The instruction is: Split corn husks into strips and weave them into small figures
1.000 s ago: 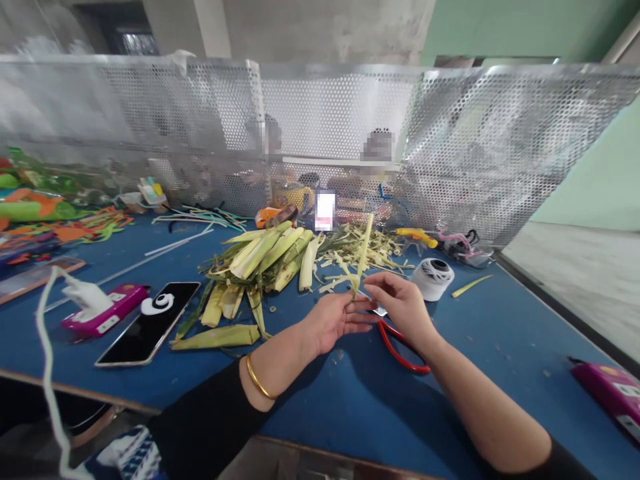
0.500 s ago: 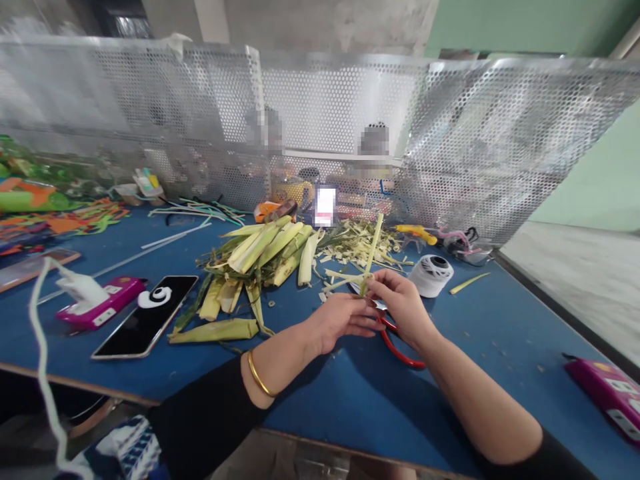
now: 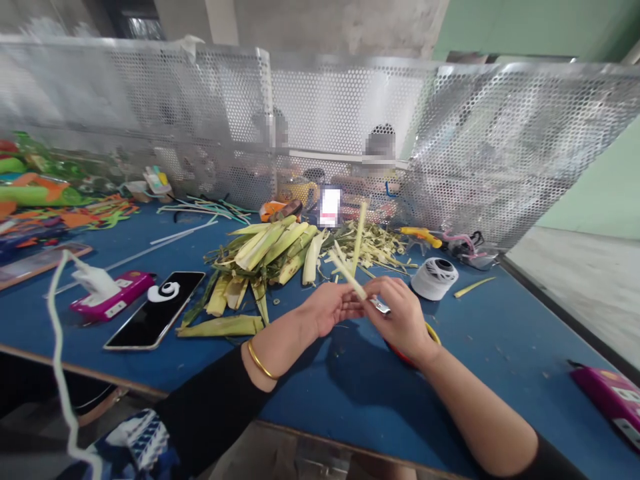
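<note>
Pale corn husk strips (image 3: 347,275), crossed and sticking up, are held where my two hands meet. My left hand (image 3: 333,310), gold bangle at its wrist, grips their lower end, with its other fingers stretched under the right hand. Closed around the same end is my right hand (image 3: 399,313). Below and partly behind it are scissors with red-and-yellow handles (image 3: 434,334); whether they lie on the table or touch the palm is hidden. A heap of corn husks (image 3: 273,250) lies beyond my left forearm, and husk scraps (image 3: 383,247) are spread behind my hands.
A white cone of thread (image 3: 434,279) stands right of my hands. On the blue table (image 3: 310,387) lie a black phone (image 3: 157,310), magenta power strips (image 3: 113,297) at both sides, and coloured strips at far left. A perforated metal screen (image 3: 345,100) closes the back, people behind it.
The strips have turned in my hands: one now slants toward me across the upright one. My right hand has rolled over further, covering more of the scissors. The view has shifted slightly.
</note>
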{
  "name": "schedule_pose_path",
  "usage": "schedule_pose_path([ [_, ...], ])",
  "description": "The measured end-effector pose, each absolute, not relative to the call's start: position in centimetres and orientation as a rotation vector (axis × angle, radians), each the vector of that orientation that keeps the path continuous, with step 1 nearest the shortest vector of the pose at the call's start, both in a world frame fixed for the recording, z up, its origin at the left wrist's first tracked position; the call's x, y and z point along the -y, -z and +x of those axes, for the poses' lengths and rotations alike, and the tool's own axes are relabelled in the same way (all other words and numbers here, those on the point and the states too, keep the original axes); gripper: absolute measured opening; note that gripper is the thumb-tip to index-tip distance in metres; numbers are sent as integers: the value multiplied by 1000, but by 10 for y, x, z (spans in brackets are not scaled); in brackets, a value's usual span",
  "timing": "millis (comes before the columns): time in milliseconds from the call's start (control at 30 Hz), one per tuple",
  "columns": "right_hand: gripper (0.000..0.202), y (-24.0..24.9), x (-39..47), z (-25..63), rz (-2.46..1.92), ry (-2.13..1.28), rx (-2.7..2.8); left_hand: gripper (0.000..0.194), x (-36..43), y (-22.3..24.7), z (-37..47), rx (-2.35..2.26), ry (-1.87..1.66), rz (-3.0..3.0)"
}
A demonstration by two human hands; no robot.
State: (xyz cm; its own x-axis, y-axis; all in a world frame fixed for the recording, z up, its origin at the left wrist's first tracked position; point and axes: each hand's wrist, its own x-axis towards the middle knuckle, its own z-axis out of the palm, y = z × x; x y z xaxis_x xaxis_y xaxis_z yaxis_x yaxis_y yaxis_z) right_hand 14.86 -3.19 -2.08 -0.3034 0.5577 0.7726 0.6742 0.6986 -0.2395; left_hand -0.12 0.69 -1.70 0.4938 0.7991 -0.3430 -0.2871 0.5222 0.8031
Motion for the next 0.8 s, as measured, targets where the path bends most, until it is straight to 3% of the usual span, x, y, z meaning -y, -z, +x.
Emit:
schedule_pose_path([
  [200,29,12,36,147,-769,523,2436,21,-9,12,-9,-866,-809,822],
  [367,28,8,36,148,-738,313,2382,18,-9,13,-6,-885,-886,885],
  [567,22,17,22,161,-1123,63,1750,22,0,8,-1,-797,-725,930],
  [800,17,23,6,171,-1112,-143,1920,24,3,10,-1,-690,-591,917],
])
